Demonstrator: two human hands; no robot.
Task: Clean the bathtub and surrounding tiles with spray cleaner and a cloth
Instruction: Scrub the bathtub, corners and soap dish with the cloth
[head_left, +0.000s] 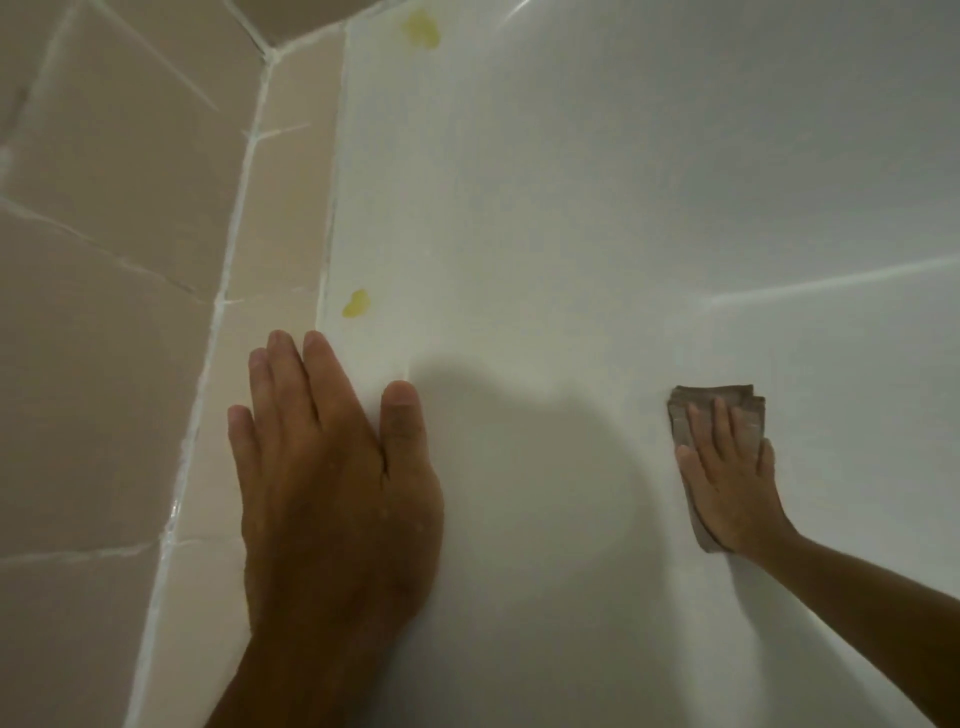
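Pressing flat on folded grey-brown cloth (719, 410), right hand (727, 478) has fingers straight and spread, cloth pinned against smooth white inner wall of bathtub (597, 208). Cloth edges layered, fabric matte. Left hand (332, 467) lies palm-down, fingers extended, holding nothing, on tub rim beside beige glossy tiles (104, 312) with white grout lines. Two yellow blotches (356, 304) mark rim, one just beyond left fingertips, other far up.
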